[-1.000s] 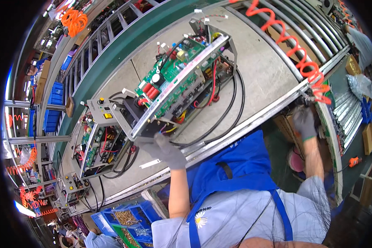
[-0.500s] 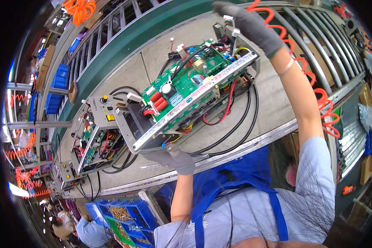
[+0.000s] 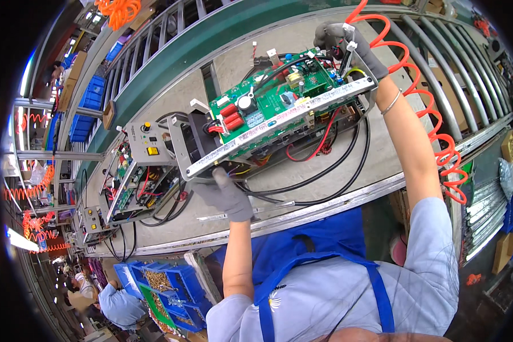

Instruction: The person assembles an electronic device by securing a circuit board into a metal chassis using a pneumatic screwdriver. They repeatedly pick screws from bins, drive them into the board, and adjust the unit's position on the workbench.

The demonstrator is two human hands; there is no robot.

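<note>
Since half a second ago the right hand (image 3: 347, 48) has come down from above the unit's far corner and now sits on it, at the upper right of the frame, while the unit itself has barely shifted. That gloved hand curls over the top right end of the electronics chassis (image 3: 279, 122), its fingers (image 3: 332, 35) wrapped around the corner where white connectors and thin wires stick up; the grip looks closed on the frame edge, though the fingertips are partly hidden by the wiring. The left hand (image 3: 225, 194), also in a grey glove, is at the lower left end of the same chassis, just below the middle of the frame, fingers bent up against its underside and pressing the metal rail. Between the two hands lies the green circuit board (image 3: 268, 100), tilted, with red capacitors at its left end. Black cables (image 3: 325, 171) loop out beneath the chassis onto the grey conveyor table (image 3: 382, 154). An orange coiled hose (image 3: 439, 125) runs down the right side, passing just behind the right forearm. A second open unit (image 3: 139, 185) lies at the left, well apart from both hands.
</note>
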